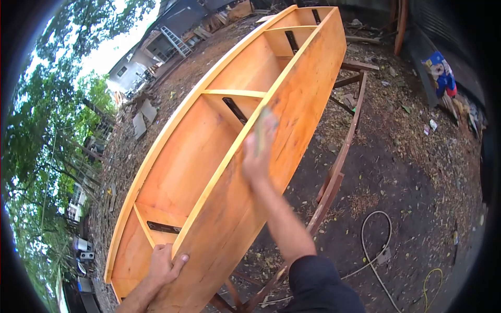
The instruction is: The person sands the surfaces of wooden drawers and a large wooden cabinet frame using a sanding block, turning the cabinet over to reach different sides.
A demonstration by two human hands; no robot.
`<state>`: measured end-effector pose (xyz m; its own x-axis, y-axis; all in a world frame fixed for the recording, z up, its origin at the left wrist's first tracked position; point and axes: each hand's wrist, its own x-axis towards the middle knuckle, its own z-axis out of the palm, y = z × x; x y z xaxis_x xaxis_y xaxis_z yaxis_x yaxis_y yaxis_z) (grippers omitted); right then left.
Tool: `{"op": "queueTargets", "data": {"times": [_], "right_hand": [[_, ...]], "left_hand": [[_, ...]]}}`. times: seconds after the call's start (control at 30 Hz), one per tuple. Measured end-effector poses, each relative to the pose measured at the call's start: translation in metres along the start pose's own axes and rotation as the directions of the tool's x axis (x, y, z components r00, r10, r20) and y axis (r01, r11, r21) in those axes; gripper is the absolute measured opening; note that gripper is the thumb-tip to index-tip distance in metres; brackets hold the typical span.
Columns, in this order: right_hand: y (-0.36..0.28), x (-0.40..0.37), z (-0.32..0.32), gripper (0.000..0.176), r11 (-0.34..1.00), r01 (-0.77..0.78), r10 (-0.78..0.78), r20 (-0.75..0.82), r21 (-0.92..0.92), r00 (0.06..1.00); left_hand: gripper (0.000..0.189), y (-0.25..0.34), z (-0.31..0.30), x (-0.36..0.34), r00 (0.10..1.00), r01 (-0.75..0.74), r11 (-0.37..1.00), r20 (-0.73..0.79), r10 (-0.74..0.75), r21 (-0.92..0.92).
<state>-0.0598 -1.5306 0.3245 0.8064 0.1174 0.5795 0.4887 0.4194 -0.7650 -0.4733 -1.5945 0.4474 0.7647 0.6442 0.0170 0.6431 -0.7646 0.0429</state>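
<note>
1. I see my right hand (257,156), blurred by motion, holding a pale pad (261,128) pressed flat against the outer side of a wooden boat (300,88). The fingers are closed over the pad just below the top edge, about midway along the hull.
2. My left hand (164,266) is clamped on the same top edge at the near end. The fingers are curled inside and the thumb is outside.
3. In my judgement, the rubbing goes best with the pad kept flat, strokes running along the grain, and even pressure. The left hand braces the hull so it does not rock.
4. The boat's bare orange plywood runs from near left to far right. It has cross frames inside and rests on a reddish timber stand (334,177).
5. The ground (412,156) is dark dirt strewn with dry leaves. A white hose (376,229) loops near right, with a yellow cord (433,281) beside it.
6. Far left stand trees (42,130) and a house (135,68).
</note>
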Motion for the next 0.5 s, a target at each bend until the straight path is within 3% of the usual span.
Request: {"op": "queueTargets", "data": {"times": [0.03,0.1,0.2,0.3,0.4,0.47,0.5], "right_hand": [[-0.036,-0.031,-0.003,0.069,0.99,0.118,-0.123,0.071,0.073,0.99],[-0.064,-0.125,-0.016,0.077,0.974,0.221,-0.225,0.354,0.051,0.908],[-0.013,-0.128,-0.032,0.079,0.981,0.182,-0.194,0.349,0.065,0.917],[0.052,0.014,-0.014,0.067,0.981,-0.057,0.067,-0.048,0.186,0.997],[0.088,0.126,-0.017,0.063,0.966,-0.21,0.219,-0.044,0.148,0.975],[0.031,0.087,-0.001,0.061,0.989,-0.054,0.068,-0.099,0.137,0.993],[0.001,0.052,-0.006,0.064,0.989,0.14,-0.139,0.022,-0.053,0.99]], "left_hand": [[0.044,-0.001,0.002,0.002,1.0,-0.015,1.0,-0.017,0.015,0.002],[0.044,0.006,-0.001,0.005,1.0,-0.005,1.0,-0.011,0.004,-0.003],[0.043,0.006,-0.002,0.004,1.0,-0.008,1.0,-0.013,0.008,-0.007],[0.042,0.003,-0.001,0.003,1.0,-0.024,1.0,-0.02,0.024,-0.008],[0.041,0.008,-0.005,0.004,0.999,-0.041,0.999,-0.033,0.04,-0.028],[0.041,0.009,-0.005,0.006,0.999,-0.043,0.998,-0.031,0.042,-0.044],[0.041,0.007,-0.004,0.005,0.999,-0.035,0.999,-0.023,0.034,-0.042]]}}
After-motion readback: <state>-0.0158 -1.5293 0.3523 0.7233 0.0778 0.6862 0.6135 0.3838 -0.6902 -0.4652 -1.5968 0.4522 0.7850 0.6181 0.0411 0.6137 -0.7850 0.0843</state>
